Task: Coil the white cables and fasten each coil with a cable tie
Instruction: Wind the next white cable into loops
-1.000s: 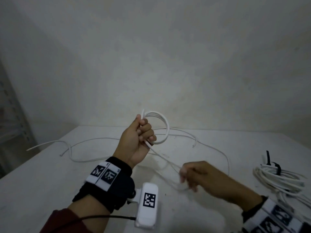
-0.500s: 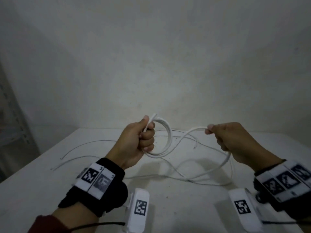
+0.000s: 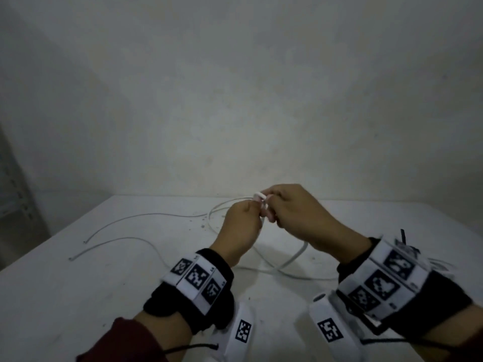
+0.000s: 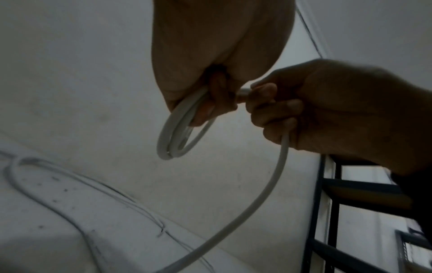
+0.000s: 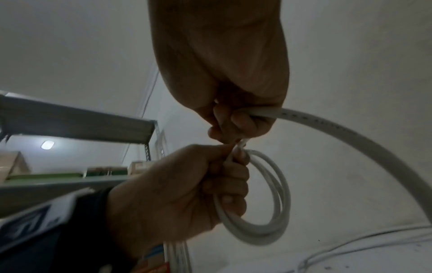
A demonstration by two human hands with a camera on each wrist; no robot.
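My left hand (image 3: 248,212) grips a small coil of thick white cable (image 4: 174,136) of a few turns, held above the table (image 3: 78,296). The coil (image 5: 271,208) hangs below its curled fingers. My right hand (image 3: 274,207) touches the left hand and grips the same cable's running part (image 5: 346,133) in its fist. From there the cable (image 3: 294,259) drops in a slack arc to the table. A short cable end (image 3: 258,196) sticks up between the two hands. No loose cable tie is in view.
Two thin white cables (image 3: 117,222) lie loose on the table's left half. A black tie (image 3: 402,236) on a coiled bundle peeks from behind my right wrist at the table's right. A metal shelf rack (image 4: 332,212) stands beside the table, and a wall (image 3: 235,100) rises behind it.
My right hand has swung left with the cable and now meets the left hand at the coil. The slack loop between them has shrunk.
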